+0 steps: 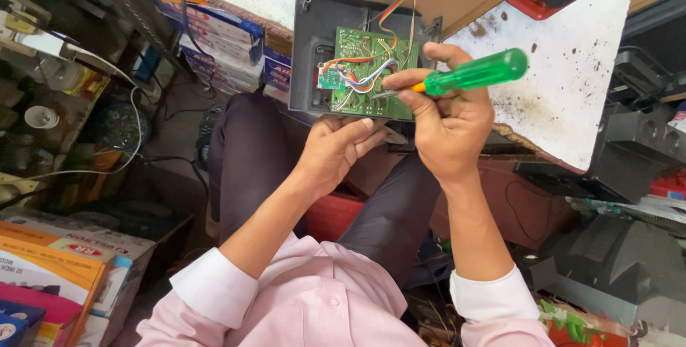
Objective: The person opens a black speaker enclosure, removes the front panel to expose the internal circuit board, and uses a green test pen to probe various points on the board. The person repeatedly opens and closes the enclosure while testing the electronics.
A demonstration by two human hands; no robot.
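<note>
Above a cluttered floor, right-hand fingers (411, 86) pinch the screwdriver (471, 73) against the circuit board (375, 68).

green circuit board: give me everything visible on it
The green circuit board sits mounted inside a dark grey plastic housing, its face toward the camera. Multicoloured wires loop across it and run up out of the housing. The right hand sets a green-handled screwdriver against it; the left hand supports the housing from below.
</note>
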